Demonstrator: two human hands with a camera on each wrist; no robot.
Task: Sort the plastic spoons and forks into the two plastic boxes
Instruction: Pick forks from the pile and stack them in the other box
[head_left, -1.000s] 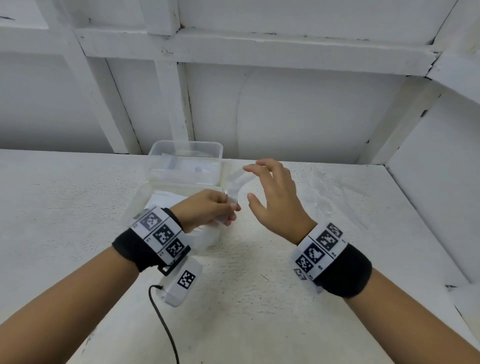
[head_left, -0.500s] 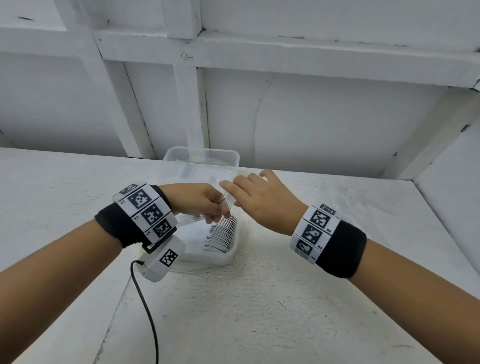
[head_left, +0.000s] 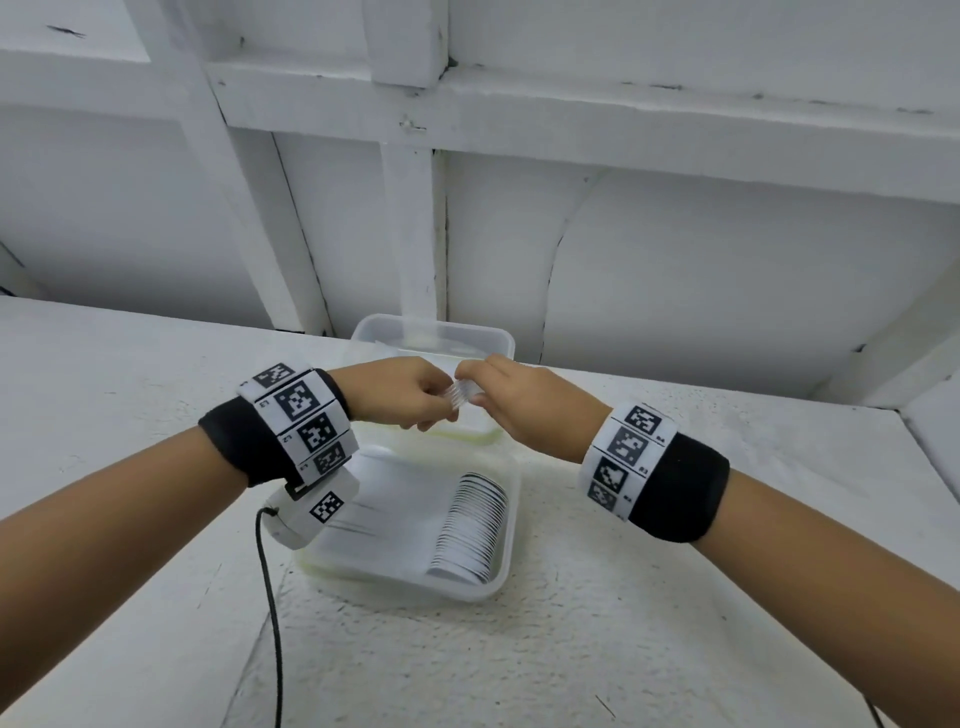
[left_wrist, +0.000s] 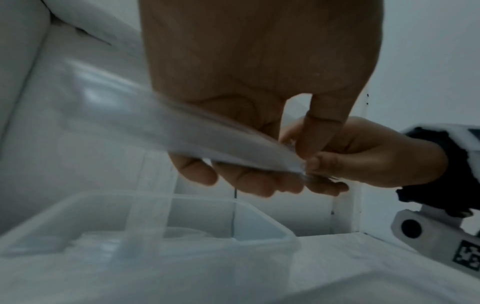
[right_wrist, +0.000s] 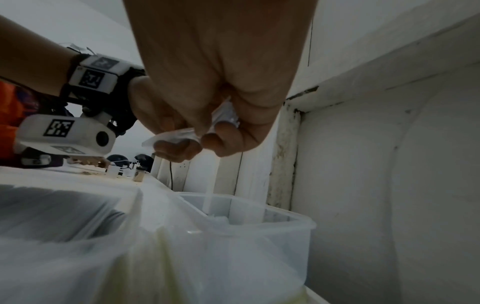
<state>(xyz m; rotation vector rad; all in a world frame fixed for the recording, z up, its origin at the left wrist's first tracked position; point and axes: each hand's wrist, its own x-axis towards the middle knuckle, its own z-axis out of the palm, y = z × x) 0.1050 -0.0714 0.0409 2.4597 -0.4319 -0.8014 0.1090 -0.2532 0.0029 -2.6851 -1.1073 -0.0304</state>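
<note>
My left hand (head_left: 415, 397) and right hand (head_left: 493, 392) meet above the seam between the two clear boxes. Together they hold a small stack of clear plastic cutlery (head_left: 464, 396). In the left wrist view the left hand's fingers (left_wrist: 259, 183) curl under the stack (left_wrist: 207, 139), and the right hand (left_wrist: 363, 156) pinches its end. The right wrist view shows the right hand (right_wrist: 221, 135) gripping the stack (right_wrist: 226, 115). I cannot tell spoons from forks in it. The near box (head_left: 511, 519) holds a neat row of stacked pieces (head_left: 472, 525). The far box (head_left: 431, 325) holds loose clear pieces.
The boxes stand on a rough white table (head_left: 571, 649), and the far box lies close to a white panelled wall (head_left: 675, 260). A black cable (head_left: 270, 597) runs from the left wrist camera toward the front edge. A raised white ledge (head_left: 930, 410) borders the table on the right.
The right hand was open beside the stack; it has closed in and now pinches the stack's end. Both hands have come together over the boxes.
</note>
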